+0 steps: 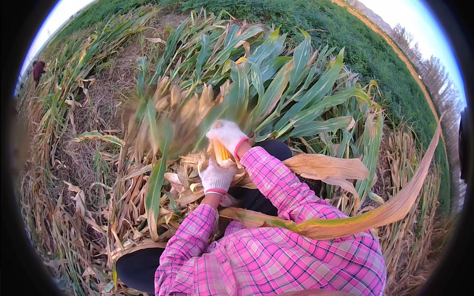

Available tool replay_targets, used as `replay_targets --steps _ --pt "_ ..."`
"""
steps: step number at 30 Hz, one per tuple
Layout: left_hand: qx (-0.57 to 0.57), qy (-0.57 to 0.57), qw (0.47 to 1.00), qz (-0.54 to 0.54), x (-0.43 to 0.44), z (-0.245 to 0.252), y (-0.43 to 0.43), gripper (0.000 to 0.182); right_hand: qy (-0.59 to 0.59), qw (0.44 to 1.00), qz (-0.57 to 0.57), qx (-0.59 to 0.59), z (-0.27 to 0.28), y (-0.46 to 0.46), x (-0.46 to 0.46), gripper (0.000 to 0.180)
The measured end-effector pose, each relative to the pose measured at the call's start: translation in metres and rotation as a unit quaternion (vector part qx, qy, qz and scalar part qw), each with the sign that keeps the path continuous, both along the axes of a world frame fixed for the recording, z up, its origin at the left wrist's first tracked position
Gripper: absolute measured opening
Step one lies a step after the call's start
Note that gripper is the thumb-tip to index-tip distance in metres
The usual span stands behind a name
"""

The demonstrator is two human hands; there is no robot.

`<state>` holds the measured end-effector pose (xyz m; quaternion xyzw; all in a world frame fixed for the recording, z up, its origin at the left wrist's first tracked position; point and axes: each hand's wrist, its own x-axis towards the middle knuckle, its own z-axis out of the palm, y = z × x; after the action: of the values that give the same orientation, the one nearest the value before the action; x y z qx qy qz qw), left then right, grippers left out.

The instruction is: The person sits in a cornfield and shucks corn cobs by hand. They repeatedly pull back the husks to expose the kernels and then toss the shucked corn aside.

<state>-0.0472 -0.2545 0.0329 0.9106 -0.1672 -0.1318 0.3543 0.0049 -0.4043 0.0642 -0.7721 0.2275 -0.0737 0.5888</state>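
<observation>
A yellow ear of corn (223, 151) lies between my two gloved hands, its kernels partly bared. My left hand (217, 175), in a white knit glove with a red cuff, grips the lower end of the ear. Around the upper end closes my right hand (226, 135), gloved the same way, with pale husk next to its fingers. Behind the hands, green corn leaves (237, 90) and tan husks (202, 101) rise from the cut stalks, some of them blurred. Dry husk pieces (185, 181) are heaped beside my left hand.
A long, drying corn leaf (344, 225) crosses my pink plaid shirt (281, 259). A broad tan leaf (327, 166) juts out by my right forearm. Corn stalks (85, 51) lie in a row at the far left, where another person (38, 70) is visible. Green crop (370, 48) grows beyond.
</observation>
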Motion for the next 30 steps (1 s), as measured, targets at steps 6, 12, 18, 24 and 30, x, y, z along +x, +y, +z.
replay_targets --steps 6,12,18,24,30 --pt "0.017 0.024 0.999 -0.012 0.007 -0.024 0.002 0.072 -0.022 0.989 -0.051 -0.14 0.012 0.037 -0.016 0.037" --pt "-0.051 0.05 0.996 -0.053 0.016 -0.052 0.002 0.074 -0.027 0.978 -0.11 -0.173 0.021 0.049 -0.031 0.032" --pt "-0.068 0.007 0.984 -0.167 0.026 -0.082 0.011 0.063 -0.057 0.961 -0.101 -0.252 0.018 0.067 -0.035 0.023" --pt "0.058 -0.065 0.958 -0.272 0.033 -0.108 0.016 0.063 -0.145 0.948 -0.068 -0.275 0.015 0.078 -0.047 0.019" --pt "0.007 -0.165 0.956 -0.245 0.029 -0.138 0.017 0.066 -0.202 0.919 -0.022 -0.339 0.017 0.089 -0.058 0.018"
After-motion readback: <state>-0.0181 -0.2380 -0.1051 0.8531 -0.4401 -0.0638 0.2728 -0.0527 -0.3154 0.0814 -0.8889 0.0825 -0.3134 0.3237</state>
